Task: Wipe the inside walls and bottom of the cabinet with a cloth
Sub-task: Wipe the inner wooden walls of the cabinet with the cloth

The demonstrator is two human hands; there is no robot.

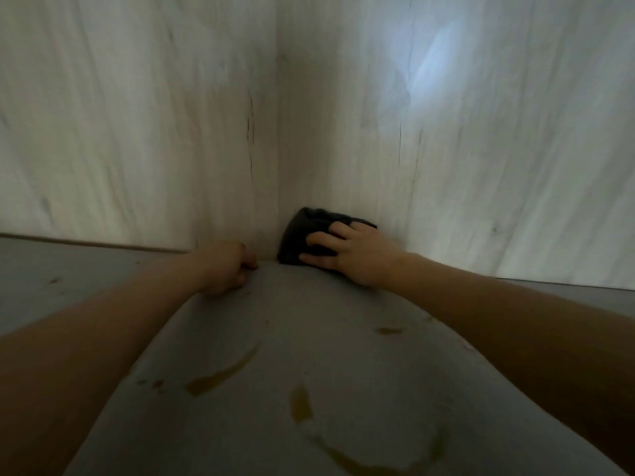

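Pale wood-grain panels make up the two inside walls of the cabinet, a left wall (130, 132) and a right wall (481, 149), meeting in an upright corner seam just left of the middle of the head view. A soft bluish patch of light (433, 60) lies high on the right wall. Below the walls spreads the grey cabinet bottom (281, 321), which fills the lower half of the view.

A dark cloth (302, 235) sits low on the right wall, just beside the corner seam, its lower edge down at the line where that wall meets the bottom. The right hand (350, 255) lies over the cloth with its fingers spread and fairly straight, pressing it flat against the wall rather than clutching it; the fingers point toward the corner. The right forearm runs back to the lower right edge of the view.

The left hand (225, 269) rests on the cabinet bottom close to the foot of the left wall, just beside the corner. Its fingers are curled under, and nothing shows in its grasp. It lies apart from the cloth, with the corner seam between them. The left forearm stretches to the lower left edge.

Yellowish-brown streaks (223, 376) and smears (364, 462) mark the bottom nearer the viewer, between the two forearms, and a smaller spot (390, 330) lies close by the right forearm.
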